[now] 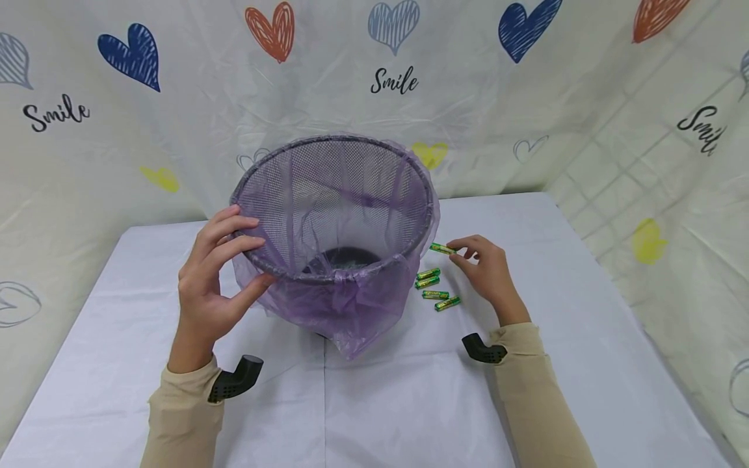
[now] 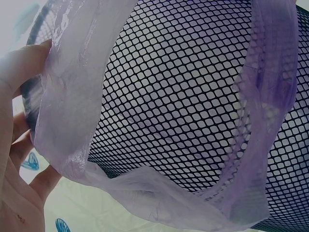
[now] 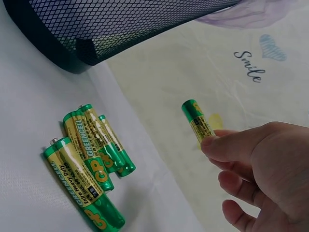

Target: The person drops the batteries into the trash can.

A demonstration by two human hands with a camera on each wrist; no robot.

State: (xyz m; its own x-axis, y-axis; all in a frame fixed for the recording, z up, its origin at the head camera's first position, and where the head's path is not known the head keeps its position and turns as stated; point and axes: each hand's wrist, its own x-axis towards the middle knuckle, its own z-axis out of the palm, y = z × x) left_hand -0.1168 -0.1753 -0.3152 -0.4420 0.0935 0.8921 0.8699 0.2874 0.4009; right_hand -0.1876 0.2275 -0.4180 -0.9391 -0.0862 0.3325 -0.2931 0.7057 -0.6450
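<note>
A round black mesh wastebasket (image 1: 328,188), lined with a thin purple plastic bag (image 1: 357,312), stands on the table with its mouth tilted towards me. My left hand (image 1: 210,273) grips its rim at the left, thumb in front and fingers over the edge; in the left wrist view the thumb (image 2: 29,60) presses the bag by the rim. Right of the basket, my right hand (image 1: 482,266) pinches a green and gold battery (image 3: 198,118) by one end between thumb and fingers. Several similar batteries (image 3: 82,186) lie on the table below it.
White cloth (image 1: 374,409) covers the table, with a crease down the front middle. Behind it hangs a pale curtain (image 1: 328,84) printed with hearts and "Smile". The wastebasket's dark base (image 3: 79,55) shows near the batteries in the right wrist view.
</note>
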